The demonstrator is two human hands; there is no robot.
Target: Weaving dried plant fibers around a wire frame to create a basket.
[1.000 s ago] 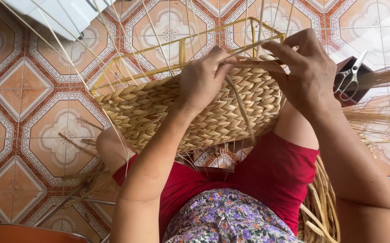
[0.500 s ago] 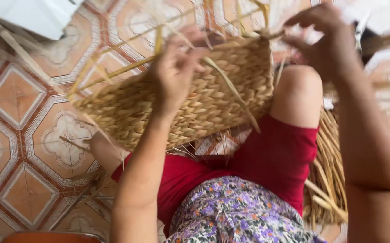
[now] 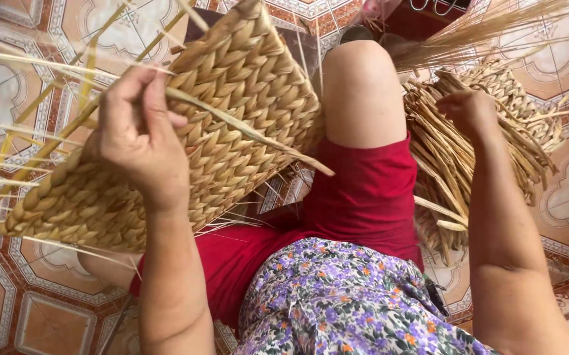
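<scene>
A half-woven basket (image 3: 232,112) of plaited straw-coloured fibre rests on my lap, its flat side tilted toward me, with yellow frame rods sticking out at its left edge. My left hand (image 3: 138,135) lies on the weave and pinches a loose flat strand (image 3: 251,131) that trails down to the right. My right hand (image 3: 472,112) is off the basket, reaching into a bundle of dried fibre strands (image 3: 449,158) beside my right thigh, fingers curled on the strands.
I sit in red shorts and a flowered top above a patterned orange and white tiled floor (image 3: 35,302). Another woven piece (image 3: 514,98) lies past the fibre bundle at right. Thin loose straws fan out at the top right and left.
My right hand has left the basket's top edge and swung down to the right onto the fibre bundle. The view has turned, and the basket now sits further left with my left hand still on it.
</scene>
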